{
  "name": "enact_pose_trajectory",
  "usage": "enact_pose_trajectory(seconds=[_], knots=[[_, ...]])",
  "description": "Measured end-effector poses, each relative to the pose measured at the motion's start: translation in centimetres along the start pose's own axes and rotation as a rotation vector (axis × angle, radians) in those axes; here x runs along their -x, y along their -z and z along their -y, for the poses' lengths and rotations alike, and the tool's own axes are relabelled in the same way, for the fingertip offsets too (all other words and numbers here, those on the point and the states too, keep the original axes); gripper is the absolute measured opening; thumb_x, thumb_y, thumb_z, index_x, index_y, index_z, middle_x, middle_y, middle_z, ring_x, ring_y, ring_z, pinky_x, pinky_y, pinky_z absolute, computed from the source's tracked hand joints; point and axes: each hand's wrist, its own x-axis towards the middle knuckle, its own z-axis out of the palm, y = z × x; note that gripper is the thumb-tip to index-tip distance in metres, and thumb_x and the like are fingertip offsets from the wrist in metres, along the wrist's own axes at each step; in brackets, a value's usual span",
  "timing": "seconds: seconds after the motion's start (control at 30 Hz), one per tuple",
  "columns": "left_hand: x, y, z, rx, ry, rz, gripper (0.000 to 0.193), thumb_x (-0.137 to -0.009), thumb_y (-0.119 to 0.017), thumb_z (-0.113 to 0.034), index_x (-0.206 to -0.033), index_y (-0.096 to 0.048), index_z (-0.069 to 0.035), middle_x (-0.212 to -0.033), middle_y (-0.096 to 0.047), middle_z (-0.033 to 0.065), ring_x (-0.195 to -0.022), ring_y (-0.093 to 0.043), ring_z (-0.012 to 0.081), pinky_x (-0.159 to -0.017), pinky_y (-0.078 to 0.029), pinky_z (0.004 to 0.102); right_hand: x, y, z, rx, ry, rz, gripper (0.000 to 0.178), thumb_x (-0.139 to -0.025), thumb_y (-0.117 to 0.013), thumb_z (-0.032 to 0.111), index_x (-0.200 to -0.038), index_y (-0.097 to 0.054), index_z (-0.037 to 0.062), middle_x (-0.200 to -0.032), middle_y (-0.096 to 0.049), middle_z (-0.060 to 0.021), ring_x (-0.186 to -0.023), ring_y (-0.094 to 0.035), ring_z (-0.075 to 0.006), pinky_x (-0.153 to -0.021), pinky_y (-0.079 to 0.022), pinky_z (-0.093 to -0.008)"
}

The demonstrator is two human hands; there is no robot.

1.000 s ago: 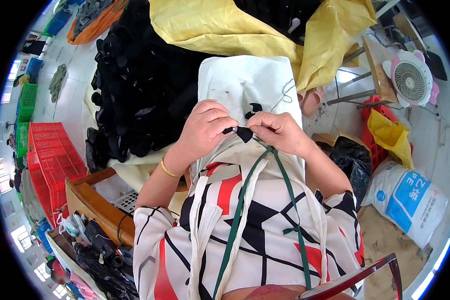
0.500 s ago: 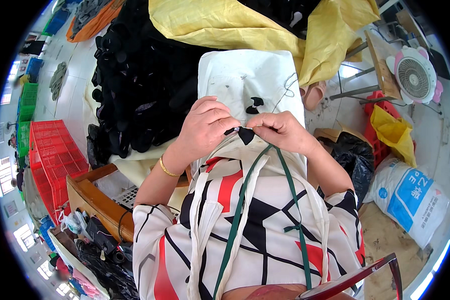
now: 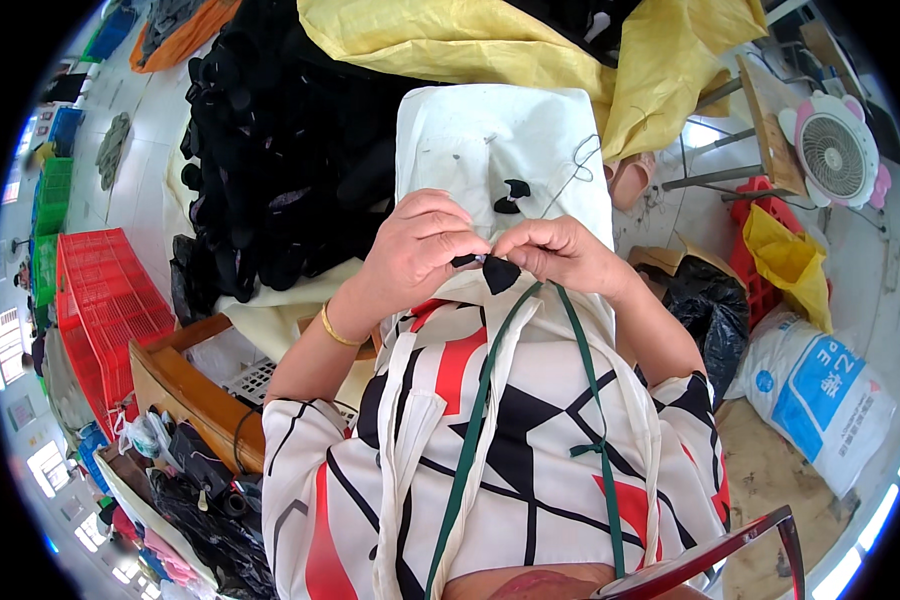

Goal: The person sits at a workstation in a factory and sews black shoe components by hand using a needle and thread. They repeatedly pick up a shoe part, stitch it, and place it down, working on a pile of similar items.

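Black piece (image 3: 501, 276) — left fingers (image 3: 448, 243) pinch it, right fingers (image 3: 528, 240) closed, hold unclear — inside white cloth's (image 3: 438, 120) edges.

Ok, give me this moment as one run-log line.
left hand: pinching small black piece | right hand: pinched close beside it | white surface: another black piece lying there

White cloth surface (image 3: 440, 150), small black piece (image 3: 507, 206) lying on it, thin dark thread (image 3: 574, 178) near right edge

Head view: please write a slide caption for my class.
Left hand and right hand meet at a small black piece near a white surface with a black heap to its left.
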Motion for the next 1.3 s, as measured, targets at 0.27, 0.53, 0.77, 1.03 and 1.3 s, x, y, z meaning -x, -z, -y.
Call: enact_pose_trajectory(seconds=[0.27, 0.53, 0.77, 1.03, 1.3], knots=[[-0.1, 0.1, -0.2, 0.026, -0.007, 0.018, 0.029, -0.063, -0.073, 0.005, -0.089, -0.073, -0.009, -0.082, -0.066, 0.0027, -0.090, -0.064, 0.0232, -0.089, -0.051, 0.0413, 0.0, -0.2, -0.6, -0.017, 0.050, 0.003, 0.016, -0.100, -0.057, 0.005, -0.111, -0.068, 0.0050, -0.091, -0.063, 0.0036, -0.078, -0.052, -0.0041, -0.069, -0.044, -0.0197], [-0.3, -0.1, -0.8, 0.102, -0.006, -0.016, 0.027, -0.062, -0.074, 0.002, -0.086, -0.072, -0.009, -0.079, -0.066, 0.0017, -0.082, -0.063, 0.0222, -0.076, -0.049, 0.0345, 0.4, -1.1, -0.4, -0.048, 0.003, -0.025, 0.010, -0.100, -0.059, 0.009, -0.106, -0.066, 0.0056, -0.085, -0.060, 0.0047, -0.068, -0.049, -0.0039, -0.060, -0.042, -0.0203], [-0.3, -0.3, -0.7, 0.104, 0.002, -0.004, 0.026, -0.061, -0.077, -0.003, -0.086, -0.073, -0.010, -0.078, -0.064, 0.0006, -0.083, -0.062, 0.0220, -0.076, -0.049, 0.0344, 0.4, -0.3, -0.7, -0.106, -0.021, 0.036, 0.012, -0.099, -0.058, 0.006, -0.108, -0.065, 0.0022, -0.090, -0.063, 0.0034, -0.079, -0.053, -0.0040, -0.070, -0.045, -0.0201], [-0.3, -0.3, -0.6, 0.099, -0.003, 0.016, 0.026, -0.060, -0.080, -0.006, -0.086, -0.073, -0.011, -0.078, -0.064, 0.0005, -0.085, -0.062, 0.0215, -0.078, -0.049, 0.0345, 0.6, 0.8, -0.8, -0.072, -0.003, 0.097, 0.021, -0.098, -0.056, 0.001, -0.116, -0.068, 0.0012, -0.101, -0.068, 0.0005, -0.094, -0.057, -0.0071, -0.085, -0.046, -0.0226], [0.0, -0.5, -0.5, 0.119, 0.005, 0.040, 0.025, -0.061, -0.081, -0.007, -0.084, -0.073, -0.010, -0.076, -0.064, 0.0009, -0.083, -0.062, 0.0219, -0.076, -0.048, 0.0348, 0.3, 0.1, -0.4, -0.116, -0.079, 0.068, 0.012, -0.099, -0.059, 0.006, -0.105, -0.067, 0.0006, -0.086, -0.064, 0.0024, -0.070, -0.053, -0.0034, -0.063, -0.044, -0.0191]])
